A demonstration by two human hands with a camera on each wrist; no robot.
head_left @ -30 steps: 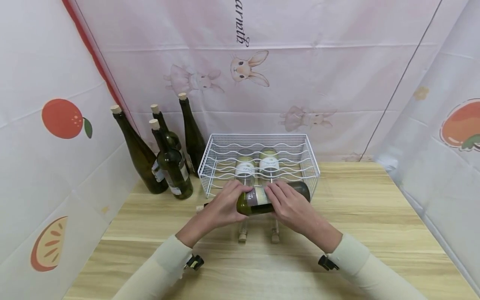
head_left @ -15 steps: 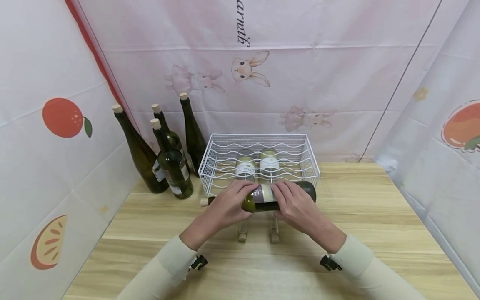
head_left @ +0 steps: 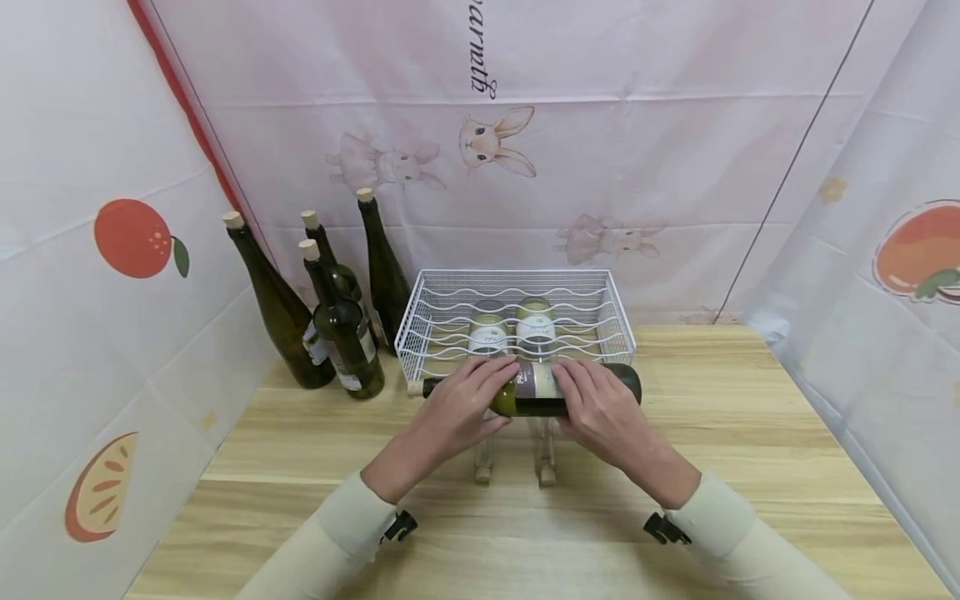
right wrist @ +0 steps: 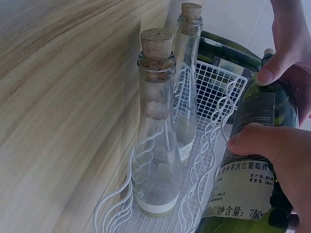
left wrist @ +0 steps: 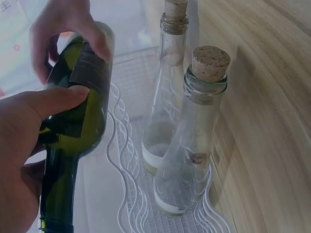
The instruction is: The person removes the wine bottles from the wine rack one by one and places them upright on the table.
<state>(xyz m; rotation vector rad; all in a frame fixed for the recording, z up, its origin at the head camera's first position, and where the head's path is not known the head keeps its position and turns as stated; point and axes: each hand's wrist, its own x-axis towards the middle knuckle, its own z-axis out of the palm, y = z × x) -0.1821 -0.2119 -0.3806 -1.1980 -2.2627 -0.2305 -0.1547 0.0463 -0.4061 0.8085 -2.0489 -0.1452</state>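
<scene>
Both hands hold a dark green wine bottle [head_left: 543,392] sideways above the front of a white wire rack [head_left: 626,343]. My left hand [head_left: 463,404] grips it near the shoulder, the corked neck pointing left. Around the base half, at the right, my right hand [head_left: 603,410] has its fingers on top and thumb below. Two clear corked bottles lie in the rack, one on the left [head_left: 487,337] and one on the right [head_left: 536,327], their necks toward me. In the right wrist view, the green bottle's white label [right wrist: 240,187] shows printed text.
Several dark green corked bottles stand left of the rack, among them a front one [head_left: 345,333] and a tall one [head_left: 273,308]. The wooden table [head_left: 742,433] stretches right and forward. Printed curtains [head_left: 675,125] close off the back and sides.
The green bottle, held in both hands, has shifted to the right and been turned from a slant to nearly level. The rack and the other bottles stay put.
</scene>
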